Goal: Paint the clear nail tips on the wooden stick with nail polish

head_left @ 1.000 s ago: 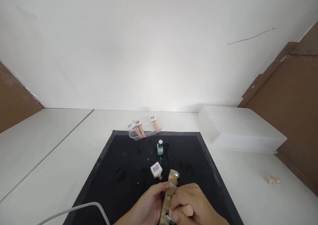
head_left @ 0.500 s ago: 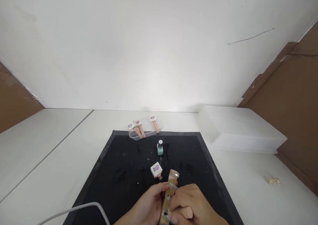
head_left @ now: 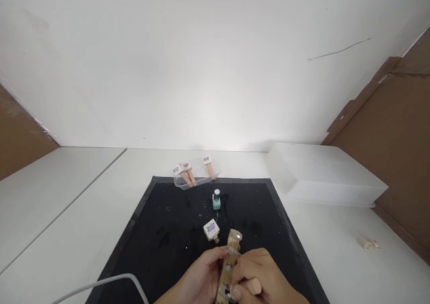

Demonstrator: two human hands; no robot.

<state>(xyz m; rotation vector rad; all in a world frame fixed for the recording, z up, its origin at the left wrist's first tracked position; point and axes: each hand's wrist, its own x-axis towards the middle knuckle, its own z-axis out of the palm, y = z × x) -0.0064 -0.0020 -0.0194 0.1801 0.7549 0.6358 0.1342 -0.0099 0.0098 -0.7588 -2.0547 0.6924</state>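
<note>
A wooden strip (head_left: 227,270) with clear nail-shaped tips along it lies slanted between my two hands at the bottom of the view. My left hand (head_left: 204,275) is wrapped round its left side. In my right hand (head_left: 260,275) is a pink-handled brush cap (head_left: 254,286), whose brush end is over one of the lower tips. A square white bottle (head_left: 211,229) with a flower label lies uncapped on the black mat (head_left: 178,219), just beyond my left hand. Behind it stands a small teal bottle (head_left: 216,201) with a white-topped cap.
A clear tray (head_left: 201,181) at the mat's back edge holds several white bottles with pink caps. A white box (head_left: 329,174) stands at the right, with small cream pieces (head_left: 368,244) in front. A white cable (head_left: 101,283) curves in at the lower left.
The pink cap in my right hand has tilted and shifted slightly left, and its dark brush end shows more clearly at the tip. My left hand and the wooden strip look unmoved.
</note>
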